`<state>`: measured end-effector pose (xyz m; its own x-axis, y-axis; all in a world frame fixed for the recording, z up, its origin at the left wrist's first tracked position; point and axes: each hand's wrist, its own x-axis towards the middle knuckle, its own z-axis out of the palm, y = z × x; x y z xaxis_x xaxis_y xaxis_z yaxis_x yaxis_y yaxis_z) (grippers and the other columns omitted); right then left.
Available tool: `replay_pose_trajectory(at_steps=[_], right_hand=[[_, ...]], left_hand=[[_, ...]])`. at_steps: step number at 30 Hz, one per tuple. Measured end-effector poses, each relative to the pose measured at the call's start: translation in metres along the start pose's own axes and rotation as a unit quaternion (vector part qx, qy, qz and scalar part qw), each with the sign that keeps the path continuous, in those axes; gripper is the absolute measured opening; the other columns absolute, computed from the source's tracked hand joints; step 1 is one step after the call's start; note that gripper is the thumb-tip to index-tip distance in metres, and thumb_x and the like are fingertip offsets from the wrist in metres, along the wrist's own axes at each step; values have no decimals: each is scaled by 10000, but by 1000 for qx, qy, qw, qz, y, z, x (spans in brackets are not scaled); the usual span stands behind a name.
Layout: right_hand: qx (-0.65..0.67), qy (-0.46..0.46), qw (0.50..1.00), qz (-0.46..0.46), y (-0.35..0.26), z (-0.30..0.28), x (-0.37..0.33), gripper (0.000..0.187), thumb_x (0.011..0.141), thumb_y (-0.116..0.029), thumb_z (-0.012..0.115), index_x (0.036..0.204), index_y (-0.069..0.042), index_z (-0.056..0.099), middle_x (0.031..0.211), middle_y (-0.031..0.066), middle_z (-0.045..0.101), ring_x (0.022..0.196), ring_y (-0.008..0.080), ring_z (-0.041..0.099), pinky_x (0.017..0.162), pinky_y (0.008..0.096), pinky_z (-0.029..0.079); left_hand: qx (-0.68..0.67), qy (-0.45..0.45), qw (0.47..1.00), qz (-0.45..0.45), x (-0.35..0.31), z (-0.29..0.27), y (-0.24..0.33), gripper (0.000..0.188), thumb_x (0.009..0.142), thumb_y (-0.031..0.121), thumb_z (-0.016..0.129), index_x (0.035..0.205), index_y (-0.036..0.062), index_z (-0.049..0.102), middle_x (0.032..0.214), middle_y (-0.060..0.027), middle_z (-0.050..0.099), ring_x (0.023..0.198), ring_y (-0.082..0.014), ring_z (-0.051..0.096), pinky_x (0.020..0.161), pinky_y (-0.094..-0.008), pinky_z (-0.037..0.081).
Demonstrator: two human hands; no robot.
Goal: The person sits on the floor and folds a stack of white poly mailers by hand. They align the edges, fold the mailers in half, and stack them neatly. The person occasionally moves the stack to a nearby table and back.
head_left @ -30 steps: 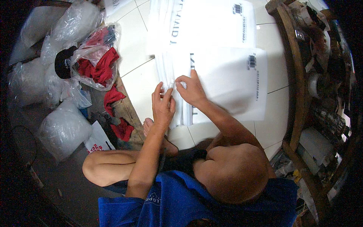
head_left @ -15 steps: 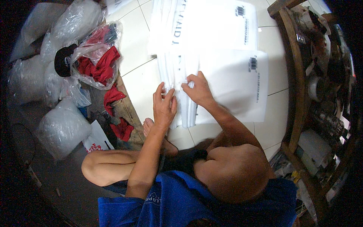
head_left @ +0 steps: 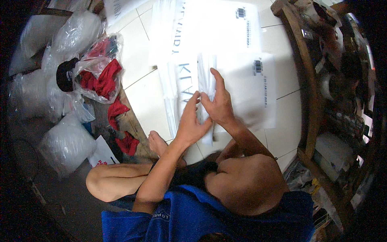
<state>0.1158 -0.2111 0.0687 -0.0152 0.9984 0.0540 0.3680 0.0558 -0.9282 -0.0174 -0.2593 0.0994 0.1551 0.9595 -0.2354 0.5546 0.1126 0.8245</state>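
Observation:
A narrow bundle of folded white plastic-looking sheets [head_left: 207,72] lies lengthwise before me on the lower stack of white printed sheets [head_left: 242,88]. My left hand [head_left: 193,124] rests at the bundle's near part, fingers stretched forward and thumb spread to the right across it. Against its right side is my right hand [head_left: 220,104], index finger pointing away from me and thumb apart, close to the left fingertips. Both hands look open around the bundle; whether they press it I cannot tell. Beyond lies another stack of white printed sheets [head_left: 225,34], with a barcode.
On the left are clear plastic bags [head_left: 66,141], red cloth in a clear bag [head_left: 100,80], a black cap [head_left: 66,75] and a wooden board [head_left: 133,115]. A wooden frame [head_left: 302,52] with clutter stands along the right. My bare foot [head_left: 157,143] is on the tiled floor [head_left: 139,86].
My left hand has moved right, up to the bundle and the right hand. The bundle has shifted, uncovering more printed lettering to its left. My right fingers have straightened.

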Motion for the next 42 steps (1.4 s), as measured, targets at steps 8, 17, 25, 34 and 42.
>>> replay_pose_trajectory(at_steps=[8,17,25,34,42], right_hand=[[113,-74,986,94,-32,-19,-4,745,872,-76,669,1490,53,274,1108,255,672,947,277,704,803,367,570],[161,-72,978,112,-6,-88,-14,411,925,-16,623,1328,3,545,1136,98,684,1026,156,658,917,298,515],[229,78,952,187,86,-146,2,476,1012,-313,587,1389,-38,495,1272,87,592,1171,177,562,1031,352,438],[671,-266,674,156,50,-33,50,931,925,-614,586,1579,-121,145,1557,184,344,1416,345,373,1163,495,332],[418,-71,840,339,98,-55,13,705,878,-370,721,1416,6,464,1330,166,590,1186,270,585,1032,395,446]], left_hand=[[-5,45,993,-113,15,21,39,553,862,132,685,1331,-55,458,1182,-239,629,1082,-334,640,919,-399,507],[-73,8,992,-103,30,-26,74,314,903,61,503,1182,-48,598,896,-55,637,766,-118,570,698,-280,482],[-277,7,960,-41,37,-107,179,298,900,186,589,1139,9,594,857,-57,626,766,-145,594,690,-303,499],[-296,127,939,120,22,-169,175,266,914,146,555,1091,-41,620,917,-124,655,794,-196,644,725,-309,534],[-274,182,944,1,24,-165,165,446,847,160,673,1216,-68,566,1000,-139,675,840,-203,677,752,-304,560]])
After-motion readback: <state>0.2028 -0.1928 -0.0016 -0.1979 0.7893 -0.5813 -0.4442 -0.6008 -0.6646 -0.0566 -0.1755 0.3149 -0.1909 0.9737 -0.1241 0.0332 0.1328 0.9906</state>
